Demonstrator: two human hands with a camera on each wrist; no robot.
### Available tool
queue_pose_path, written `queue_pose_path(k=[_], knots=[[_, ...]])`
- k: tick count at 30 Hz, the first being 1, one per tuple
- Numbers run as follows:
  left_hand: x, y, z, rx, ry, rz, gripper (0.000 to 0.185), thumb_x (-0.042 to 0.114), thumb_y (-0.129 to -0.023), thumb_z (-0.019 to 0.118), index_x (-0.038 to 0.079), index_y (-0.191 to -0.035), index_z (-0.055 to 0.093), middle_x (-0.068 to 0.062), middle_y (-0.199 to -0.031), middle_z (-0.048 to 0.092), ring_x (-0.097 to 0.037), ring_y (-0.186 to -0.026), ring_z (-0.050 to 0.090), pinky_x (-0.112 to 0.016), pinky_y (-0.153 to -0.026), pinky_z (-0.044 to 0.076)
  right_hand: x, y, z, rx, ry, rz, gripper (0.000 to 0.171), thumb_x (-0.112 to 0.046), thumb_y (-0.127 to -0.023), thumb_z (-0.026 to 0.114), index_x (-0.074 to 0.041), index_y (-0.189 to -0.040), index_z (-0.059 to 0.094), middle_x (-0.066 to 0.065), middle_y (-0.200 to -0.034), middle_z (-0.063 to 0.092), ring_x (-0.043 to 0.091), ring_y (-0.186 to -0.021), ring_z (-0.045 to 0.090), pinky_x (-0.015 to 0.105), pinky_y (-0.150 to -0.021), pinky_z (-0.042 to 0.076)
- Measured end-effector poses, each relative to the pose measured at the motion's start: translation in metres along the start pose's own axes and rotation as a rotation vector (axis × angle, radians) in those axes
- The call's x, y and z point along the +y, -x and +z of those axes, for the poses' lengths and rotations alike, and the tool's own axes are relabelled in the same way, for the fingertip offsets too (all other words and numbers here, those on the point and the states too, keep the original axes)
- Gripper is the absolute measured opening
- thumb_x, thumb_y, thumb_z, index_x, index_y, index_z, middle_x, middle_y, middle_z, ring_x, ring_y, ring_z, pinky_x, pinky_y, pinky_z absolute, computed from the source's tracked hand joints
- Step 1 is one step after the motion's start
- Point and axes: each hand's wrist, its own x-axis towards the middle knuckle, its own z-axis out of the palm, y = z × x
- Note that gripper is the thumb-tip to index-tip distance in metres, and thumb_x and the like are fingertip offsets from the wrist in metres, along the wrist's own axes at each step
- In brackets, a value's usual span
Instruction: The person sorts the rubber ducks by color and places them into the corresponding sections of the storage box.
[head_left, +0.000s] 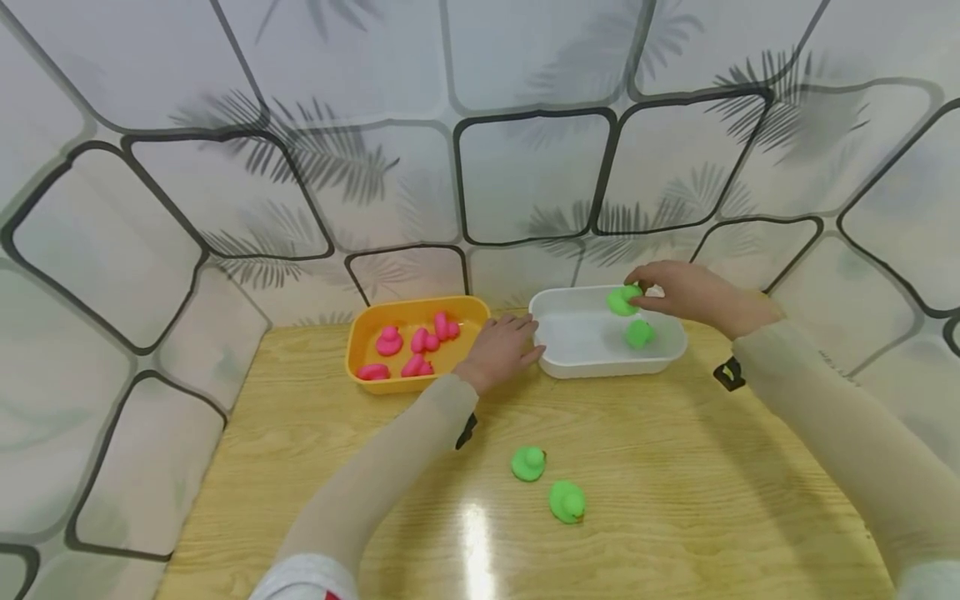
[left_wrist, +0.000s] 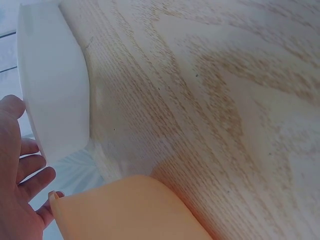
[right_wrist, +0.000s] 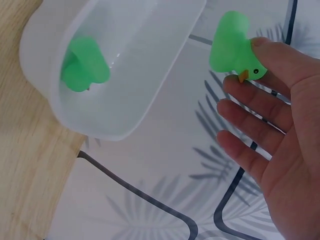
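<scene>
Between thumb and fingers, my right hand (head_left: 686, 293) pinches a green rubber duck (head_left: 622, 301) by its head, above the right part of a white bin (head_left: 577, 360). The right wrist view shows that duck (right_wrist: 232, 45) with its orange beak and black eye. A second green duck (head_left: 640, 334) lies inside the white bin. My left hand (head_left: 501, 350) spans the gap between the white bin and an orange bin (head_left: 397, 387). In the left wrist view its relaxed fingers (left_wrist: 32, 167) lie along the two rims, the thumb side at the white one.
Several pink ducks (head_left: 389, 341) lie in the orange bin. Two more green ducks, one farther (head_left: 528, 463) and one nearer (head_left: 567, 502), rest on the wooden table (head_left: 300, 467) in front of the bins. A patterned wall (head_left: 532, 179) rises directly behind.
</scene>
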Motion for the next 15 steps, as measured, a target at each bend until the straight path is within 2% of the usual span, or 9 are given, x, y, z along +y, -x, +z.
queue_pose_path(k=[10,15], knots=[[0.002,0.001,0.0,0.008,-0.003,0.001,0.058,0.048,-0.11,0.047,0.011,-0.155,0.05,-0.007,-0.163,0.043,-0.028,-0.147,0.043,-0.049,-0.122,0.034,0.006,0.016,0.008,0.0,-0.005,-0.02,0.028,-0.016,-0.1,0.071,0.001,-0.122,0.07,0.01,-0.103,0.075,0.034,-0.097,0.071,0.055,-0.086,0.056],[0.002,0.001,-0.001,0.001,0.006,0.0,0.058,0.048,-0.11,0.047,0.011,-0.155,0.05,-0.007,-0.164,0.042,-0.028,-0.148,0.042,-0.05,-0.122,0.033,0.003,0.028,0.013,0.004,-0.012,0.0,0.028,-0.016,-0.1,0.07,0.0,-0.123,0.07,0.01,-0.106,0.074,0.033,-0.099,0.071,0.054,-0.087,0.056]])
